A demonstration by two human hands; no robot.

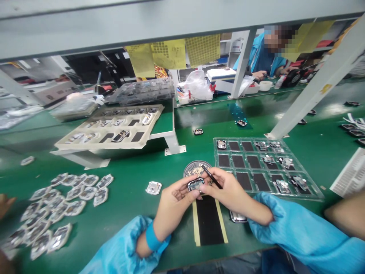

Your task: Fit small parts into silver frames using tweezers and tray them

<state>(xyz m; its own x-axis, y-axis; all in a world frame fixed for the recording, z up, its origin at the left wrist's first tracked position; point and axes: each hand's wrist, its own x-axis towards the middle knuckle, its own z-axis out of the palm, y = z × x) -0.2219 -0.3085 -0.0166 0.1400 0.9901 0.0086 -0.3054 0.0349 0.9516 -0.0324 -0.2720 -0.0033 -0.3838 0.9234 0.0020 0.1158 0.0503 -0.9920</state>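
My left hand (pixel 178 199) is closed on the edge of a small watch-like case (pixel 195 185) with parts showing inside. My right hand (pixel 228 186) grips black tweezers (pixel 211 176), its thumb at the case's right side. Both hands are above a black mat (pixel 210 224) with yellow strips along its sides. Just beyond them lies a round grey dish (pixel 189 166) holding small pale pieces. Another case (pixel 238 217) is partly hidden under my right forearm.
A clear tray (pixel 321 196) with modules stands to the right. Many cases in pale frames (pixel 74 208) lie at left. A raised stand (pixel 171 139) holds trays. A slanted post (pixel 316 80) rises at right. A person (pixel 258 57) sits beyond; others' arms show at both edges.
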